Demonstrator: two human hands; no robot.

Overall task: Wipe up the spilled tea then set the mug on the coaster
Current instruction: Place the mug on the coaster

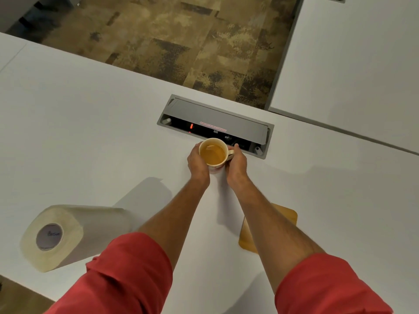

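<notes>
- Mug (pixel 213 154), cream, nearly full of amber tea, stands toward the far edge of the desk (pixel 90 123), just in front of the recessed power/charging box (pixel 215 125).
- Left hand (pixel 197 163) cups the mug's left wall; right hand (pixel 237 165) wraps the handle side, thumb over the handle. Both grips are pressed onto the mug. Two hands likely because the level sits close to the rim: steadier, less slosh.
- Cannot tell whether the base is on the desk or just lifted.
- Coaster (pixel 286 215), wooden with rounded corners, lies toward the near edge, partly hidden under the right forearm; well apart from the mug.
- Paper towel roll (pixel 68 234) lies on its side by the near-left edge, untouched.
- No spilled tea is visible on the white surface; it may be under the hands or too faint.
- Hazard: open electrical box directly behind the mug; any tip forward would send liquid into it.
- The forearm lies over the coaster; otherwise the route to it is free.
</notes>
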